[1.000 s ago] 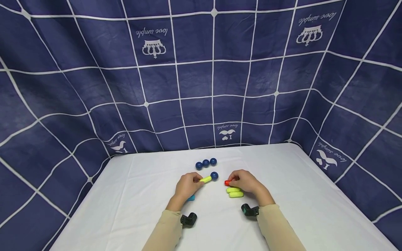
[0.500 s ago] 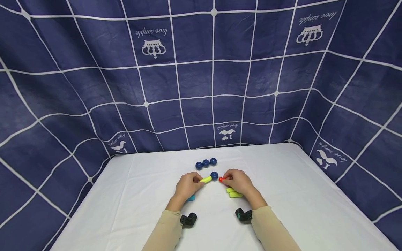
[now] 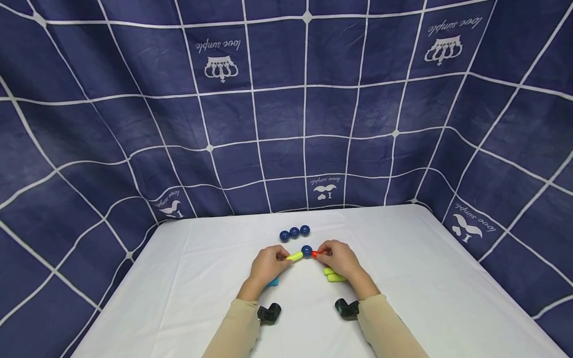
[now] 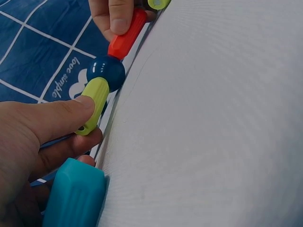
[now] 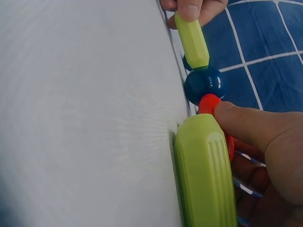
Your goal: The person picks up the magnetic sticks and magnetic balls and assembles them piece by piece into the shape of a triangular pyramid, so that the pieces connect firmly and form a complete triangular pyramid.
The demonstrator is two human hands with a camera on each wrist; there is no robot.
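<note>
My left hand pinches a yellow-green rod between thumb and fingers. The rod's far end meets a dark blue ball. From the other side my right hand pinches a red rod, whose tip touches the same ball. In the right wrist view the ball sits between the two rods, and part of the red rod is hidden by a nearer yellow-green rod. A blue rod lies beside my left hand, partly covered by it in the head view.
Three dark blue balls stand in a row farther back on the white table. Two yellow-green rods lie under and beside the right hand. A dark blue checked curtain surrounds the table's back and sides.
My right hand has moved left with the red rod, away from the yellow-green rods, until its tip meets the ball. The left hand has stayed nearly still with its rod.
</note>
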